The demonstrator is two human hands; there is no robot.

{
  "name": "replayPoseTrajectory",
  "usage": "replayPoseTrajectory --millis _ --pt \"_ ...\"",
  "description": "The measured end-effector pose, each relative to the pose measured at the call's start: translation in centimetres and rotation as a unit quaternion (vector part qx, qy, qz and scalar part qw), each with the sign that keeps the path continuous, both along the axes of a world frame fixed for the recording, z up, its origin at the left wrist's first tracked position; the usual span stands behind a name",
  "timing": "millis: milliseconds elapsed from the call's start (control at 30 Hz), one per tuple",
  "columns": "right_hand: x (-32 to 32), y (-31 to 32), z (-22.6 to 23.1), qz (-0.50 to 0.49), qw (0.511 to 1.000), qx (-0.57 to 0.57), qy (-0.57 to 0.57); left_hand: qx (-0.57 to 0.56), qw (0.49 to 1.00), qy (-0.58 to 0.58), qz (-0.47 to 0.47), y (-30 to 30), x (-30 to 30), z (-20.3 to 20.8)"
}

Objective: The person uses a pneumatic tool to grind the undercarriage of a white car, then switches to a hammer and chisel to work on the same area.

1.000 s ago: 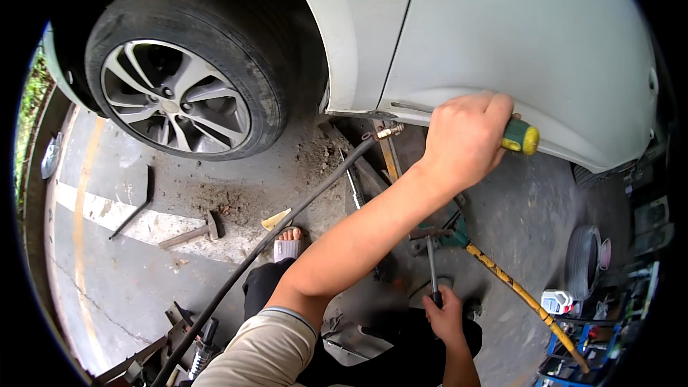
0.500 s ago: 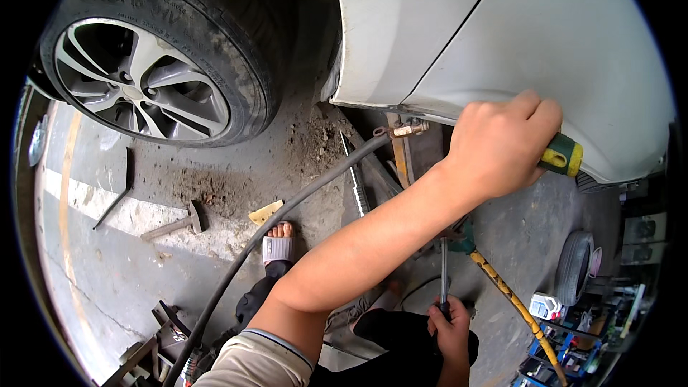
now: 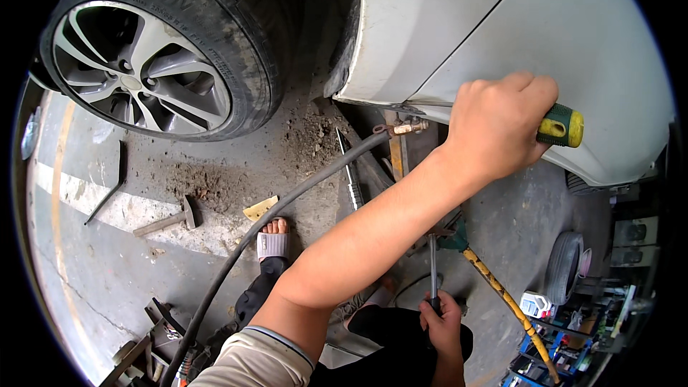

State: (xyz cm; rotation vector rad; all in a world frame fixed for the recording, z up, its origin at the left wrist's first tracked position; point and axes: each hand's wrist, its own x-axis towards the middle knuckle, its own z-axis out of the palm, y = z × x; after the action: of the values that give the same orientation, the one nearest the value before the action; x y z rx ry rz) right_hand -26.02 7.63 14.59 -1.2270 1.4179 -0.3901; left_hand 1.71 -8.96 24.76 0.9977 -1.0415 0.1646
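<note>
My left hand [image 3: 498, 125] is wrapped around the green-and-yellow handle [image 3: 561, 126] of a screwdriver, close against the lower edge of a white car body [image 3: 494, 29]. My hand and forearm hide most of its shaft and tip. Lower down, in front of my dark trousers, my right hand [image 3: 443, 319] grips the black handle of a second tool, whose straight metal shaft [image 3: 433, 265] points up and away from me; its kind cannot be made out. A thick black cable [image 3: 251, 233] with a brass-coloured end fitting [image 3: 408, 128] passes left of my left forearm.
A car wheel [image 3: 136, 72] stands at upper left. On the dirt-strewn floor lie a hammer [image 3: 168, 223], a bent black bar [image 3: 113, 186] and a pointed metal tool [image 3: 351, 179]. A yellow jack handle [image 3: 502, 294], a loose tyre [image 3: 564, 269] and blue shelving [image 3: 566, 344] are at right.
The screwdriver handle in my left hand has risen a little against the car body. My right hand keeps its grip. The whole view has shifted slightly.
</note>
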Motion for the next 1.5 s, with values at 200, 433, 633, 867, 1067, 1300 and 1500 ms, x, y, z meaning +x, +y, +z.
replayPoseTrajectory --millis 200,433,633,867,1067,1300,1500 --pt "0.4 0.0 -0.1 -0.003 1.0 -0.016 -0.011 0.02 1.0 0.003 0.006 0.2 0.5 0.1" --pt "0.7 0.0 -0.1 0.001 1.0 -0.02 -0.01 0.009 1.0 0.014 0.007 -0.1 0.5 -0.1" --pt "0.6 0.2 -0.2 0.013 1.0 -0.026 -0.009 0.007 1.0 0.018 0.006 0.0 0.6 0.0" --pt "0.6 -0.9 2.5 -0.005 0.983 -0.18 -0.025 0.001 0.999 0.038 0.015 -0.4 1.1 0.1" --pt "3.6 -4.4 14.1 0.077 0.898 -0.426 -0.08 0.0 1.0 0.024 0.015 -0.4 1.1 0.3" --pt "8.7 -5.5 22.1 0.145 0.905 -0.397 0.043 0.014 1.0 0.008 0.003 0.1 0.9 -0.3" --pt "9.1 -6.2 21.3 0.119 0.855 -0.495 0.097 0.016 0.999 0.028 -0.003 -0.1 0.4 0.1"
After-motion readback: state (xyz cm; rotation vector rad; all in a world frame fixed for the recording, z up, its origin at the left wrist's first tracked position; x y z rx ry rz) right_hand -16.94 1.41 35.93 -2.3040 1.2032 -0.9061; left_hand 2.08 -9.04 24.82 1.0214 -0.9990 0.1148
